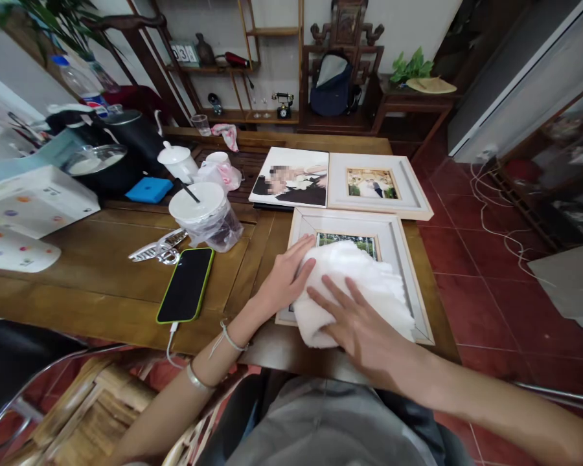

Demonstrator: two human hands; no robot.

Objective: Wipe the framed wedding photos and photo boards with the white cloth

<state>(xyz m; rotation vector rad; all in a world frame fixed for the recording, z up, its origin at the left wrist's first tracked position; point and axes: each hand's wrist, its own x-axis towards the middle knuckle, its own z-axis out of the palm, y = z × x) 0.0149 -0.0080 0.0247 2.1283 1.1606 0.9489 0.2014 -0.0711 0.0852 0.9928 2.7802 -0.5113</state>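
A white cloth lies bunched over a light wooden picture frame, hiding much of its photo. My right hand rests palm down on the cloth, fingers spread and pressing on it. At the frame's left side, my left hand lies with its fingers stretched out and its thumb reaching the cloth's edge. Behind stand two more pictures side by side: a second framed photo with a pale mount, and a borderless print showing a blurred-out face.
To the left are a charging phone, a silver hair clip, a lidded cup in a plastic bag and a blue box. A white teapot and dark kettle stand farther back. The table's right edge is close to the frame.
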